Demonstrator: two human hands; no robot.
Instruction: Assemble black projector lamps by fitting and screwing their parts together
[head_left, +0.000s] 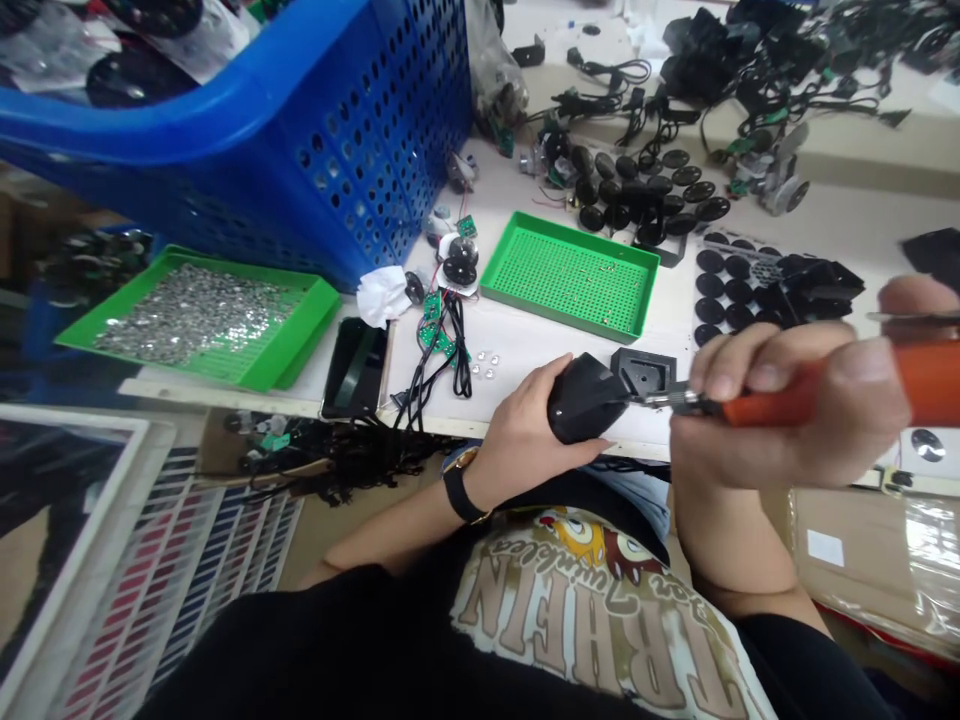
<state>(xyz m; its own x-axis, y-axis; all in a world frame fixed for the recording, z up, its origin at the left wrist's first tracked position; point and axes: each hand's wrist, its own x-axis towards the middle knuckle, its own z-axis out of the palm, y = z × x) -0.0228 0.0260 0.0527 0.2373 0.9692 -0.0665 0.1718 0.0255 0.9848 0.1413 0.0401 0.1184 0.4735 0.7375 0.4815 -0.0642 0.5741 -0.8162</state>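
My left hand [525, 425] is wrapped round a rounded black plastic casing [583, 398] at the table's front edge. My right hand [787, 410] grips an orange-handled screwdriver [825, 392], and its metal tip meets the casing's right side. A square black plastic part [643, 372] lies just behind the casing. A black watch sits on my left wrist.
A green mesh tray [570, 272] lies behind the hands, and another green tray of small shiny parts [199, 312] to the left. A big blue perforated basket [300, 130] stands at back left. A phone [355, 366], wired circuit boards [442, 335] and black round discs [724, 285] lie around.
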